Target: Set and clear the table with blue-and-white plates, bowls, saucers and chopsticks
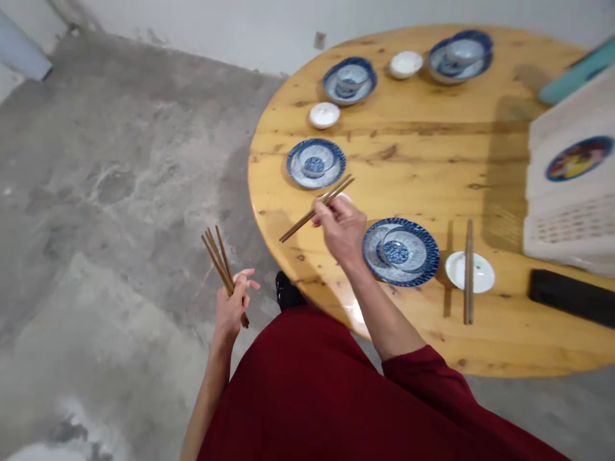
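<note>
Several brown chopsticks (220, 259) are gripped in my left hand (233, 301), which is out over the floor beside the table. My right hand (343, 230) pinches a pair of chopsticks (302, 222) above the table's near left edge. Beneath this hand a small white dish (344, 199) is mostly hidden. Just beyond it sits a blue-and-white plate (293, 174) with a clear glass bowl on it. Right of my right wrist is another patterned plate (429, 267), also bearing a glass bowl. Farther right, a pair of chopsticks (469, 269) rests across a white dish (484, 275).
On the round wooden table (408, 147), more place settings with plates (330, 83) and white dishes (324, 115) stand toward the back. A white plastic basket (571, 205) and a black box-like object (571, 298) are at the right. A wall runs behind the table.
</note>
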Motion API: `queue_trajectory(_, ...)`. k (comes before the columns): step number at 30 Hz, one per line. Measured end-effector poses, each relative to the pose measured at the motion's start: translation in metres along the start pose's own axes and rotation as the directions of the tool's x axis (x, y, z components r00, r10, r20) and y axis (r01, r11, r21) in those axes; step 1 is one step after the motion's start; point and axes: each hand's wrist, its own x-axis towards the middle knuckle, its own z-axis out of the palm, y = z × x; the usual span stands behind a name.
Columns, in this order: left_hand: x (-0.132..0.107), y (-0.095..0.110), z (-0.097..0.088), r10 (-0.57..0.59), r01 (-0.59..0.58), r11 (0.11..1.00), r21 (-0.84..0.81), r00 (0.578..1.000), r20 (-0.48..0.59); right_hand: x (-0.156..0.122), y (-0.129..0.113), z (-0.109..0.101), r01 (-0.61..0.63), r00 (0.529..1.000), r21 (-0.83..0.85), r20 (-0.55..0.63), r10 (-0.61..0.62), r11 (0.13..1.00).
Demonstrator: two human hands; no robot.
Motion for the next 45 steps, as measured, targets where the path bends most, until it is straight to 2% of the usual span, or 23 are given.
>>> queue_trajectory(2, 0.019, 0.012, 0.009, -0.04, 0.038, 0.998, 0.05, 0.999, 0.032, 0.011, -0.001, 0.002, 0.133, 0.991, -0.15, 0.033, -0.13, 0.98)
queue_trajectory(4, 0.036, 0.021, 0.021, -0.07, 0.064, 0.994, 0.087, 0.995, 0.074, 0.019, 0.003, 0.006, 0.224, 0.974, -0.234, 0.083, -0.21, 0.946)
queue_trajectory(7, 0.053, 0.03, 0.04, -0.1, 0.082, 0.989, 0.126, 0.985, 0.139, 0.023, 0.012, 0.01, 0.266, 0.964, -0.293, 0.102, -0.247, 0.918)
queue_trajectory(12, 0.073, 0.038, 0.062, -0.122, 0.087, 0.981, 0.174, 0.972, 0.199, 0.02, 0.021, 0.006, 0.24, 0.971, -0.308, 0.083, -0.225, 0.921)
queue_trajectory(18, 0.099, 0.053, 0.074, 0.023, -0.058, 0.984, 0.17, 0.979, 0.204, 0.023, 0.016, 0.002, 0.217, 0.975, -0.321, 0.017, -0.224, 0.922)
queue_trajectory(22, 0.118, 0.067, 0.082, 0.091, -0.141, 0.976, 0.167, 0.956, 0.279, 0.026, 0.006, 0.001, 0.208, 0.972, -0.386, -0.023, -0.235, 0.898)
queue_trajectory(27, 0.152, 0.079, 0.09, 0.139, -0.206, 0.967, 0.148, 0.92, 0.367, 0.019, 0.006, 0.017, 0.164, 0.985, -0.471, 0.038, -0.166, 0.867)
queue_trajectory(32, 0.188, 0.089, 0.09, 0.155, -0.266, 0.949, 0.171, 0.863, 0.48, 0.017, 0.009, 0.042, 0.114, 0.987, -0.544, -0.036, -0.159, 0.831)
queue_trajectory(34, 0.202, 0.096, 0.087, 0.13, -0.268, 0.946, 0.184, 0.832, 0.539, 0.023, 0.003, 0.046, 0.063, 0.983, -0.534, -0.115, -0.147, 0.843)
queue_trajectory(36, 0.215, 0.105, 0.082, 0.103, -0.276, 0.94, 0.199, 0.789, 0.606, 0.034, -0.008, 0.047, -0.02, 0.963, -0.495, -0.243, -0.116, 0.869)
queue_trajectory(38, 0.229, 0.116, 0.077, 0.093, -0.306, 0.929, 0.209, 0.739, 0.667, 0.046, -0.02, 0.048, -0.114, 0.919, -0.405, -0.39, -0.059, 0.907)
queue_trajectory(42, 0.257, 0.137, 0.068, 0.094, -0.356, 0.915, 0.19, 0.647, 0.757, 0.069, -0.041, 0.053, -0.248, 0.794, -0.094, -0.589, 0.147, 0.964)
queue_trajectory(45, 0.274, 0.148, 0.066, 0.083, -0.352, 0.921, 0.169, 0.598, 0.797, 0.078, -0.053, 0.063, -0.29, 0.697, 0.021, -0.681, 0.226, 0.957)
